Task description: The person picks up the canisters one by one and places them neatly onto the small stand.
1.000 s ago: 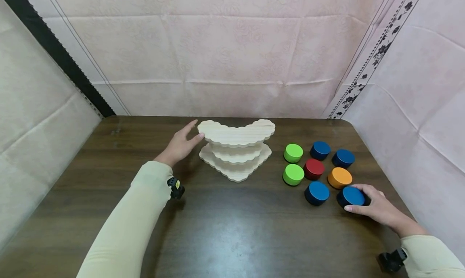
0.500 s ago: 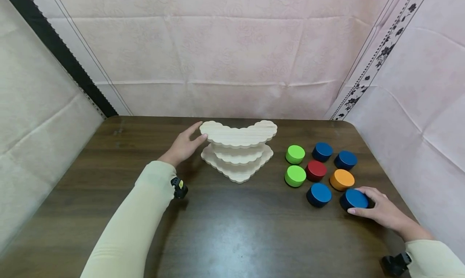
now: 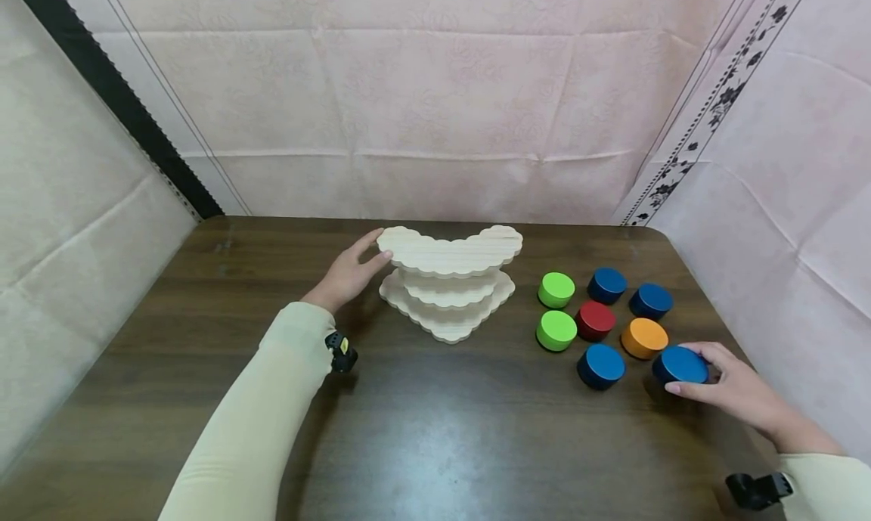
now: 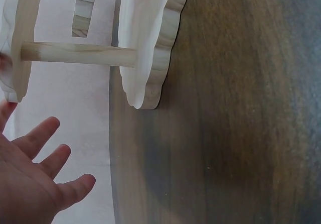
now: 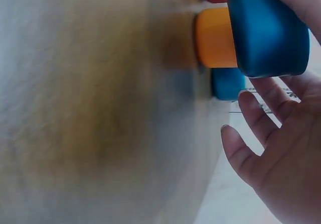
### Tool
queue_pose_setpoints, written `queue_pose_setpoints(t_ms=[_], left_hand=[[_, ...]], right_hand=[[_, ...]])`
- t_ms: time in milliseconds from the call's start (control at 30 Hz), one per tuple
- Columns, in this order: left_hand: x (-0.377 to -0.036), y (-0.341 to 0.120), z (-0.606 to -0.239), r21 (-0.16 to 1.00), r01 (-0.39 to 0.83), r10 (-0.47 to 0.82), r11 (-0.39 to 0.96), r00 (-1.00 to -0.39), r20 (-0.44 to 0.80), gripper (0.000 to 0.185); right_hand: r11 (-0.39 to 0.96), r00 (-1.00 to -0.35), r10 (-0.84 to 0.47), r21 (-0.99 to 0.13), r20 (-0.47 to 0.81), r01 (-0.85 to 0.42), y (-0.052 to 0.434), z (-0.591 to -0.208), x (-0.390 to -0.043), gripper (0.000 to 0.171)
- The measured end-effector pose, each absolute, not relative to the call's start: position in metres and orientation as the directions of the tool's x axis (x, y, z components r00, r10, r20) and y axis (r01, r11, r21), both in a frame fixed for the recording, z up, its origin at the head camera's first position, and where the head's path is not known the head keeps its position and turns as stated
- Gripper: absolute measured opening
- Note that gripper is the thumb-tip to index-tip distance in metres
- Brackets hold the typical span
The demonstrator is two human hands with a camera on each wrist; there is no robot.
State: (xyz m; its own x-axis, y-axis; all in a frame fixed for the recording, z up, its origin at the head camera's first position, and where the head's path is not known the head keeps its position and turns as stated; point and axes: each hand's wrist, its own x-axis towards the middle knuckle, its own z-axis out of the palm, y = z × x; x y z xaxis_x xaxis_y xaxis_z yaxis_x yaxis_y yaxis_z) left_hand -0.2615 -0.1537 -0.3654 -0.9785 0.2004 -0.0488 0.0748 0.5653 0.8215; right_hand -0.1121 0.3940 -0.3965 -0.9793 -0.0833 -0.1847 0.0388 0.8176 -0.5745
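Observation:
A pale wooden three-tier stand (image 3: 449, 250) with scalloped edges stands on the table toward the back. My left hand (image 3: 350, 277) holds the left end of its top tier between thumb and index finger. The other fingers are spread apart below that tier in the left wrist view, where a round wooden post (image 4: 80, 53) joins two tiers. My right hand (image 3: 738, 391) grips a blue cylindrical block (image 3: 680, 364) between thumb and fingers. The block is raised off the table, its shadow beneath it. In the right wrist view the remaining fingers hang free under the blue block (image 5: 271, 33).
Left of the right hand stand an orange block (image 3: 643, 338), a red block (image 3: 595, 320), green blocks (image 3: 556, 330) and more blue blocks (image 3: 601, 365), set close together. The brown wooden table (image 3: 422, 430) meets cloth-covered walls (image 3: 422, 113) at the back and sides.
My right hand has lifted the blue block from the table and moved it slightly right. The left hand keeps its place at the stand; the head view has shifted a little.

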Motion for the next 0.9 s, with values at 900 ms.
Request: queue_pose_setpoints(t_ms=[900], left_hand=[[-0.26, -0.151, -0.369, 0.859, 0.019, 0.177, 0.512, -0.981, -0.084, 0.066]], right_hand=[[0.78, -0.978, -0.209, -0.605, -0.014, -0.158, 0.327, -0.351, -0.149, 0.063]])
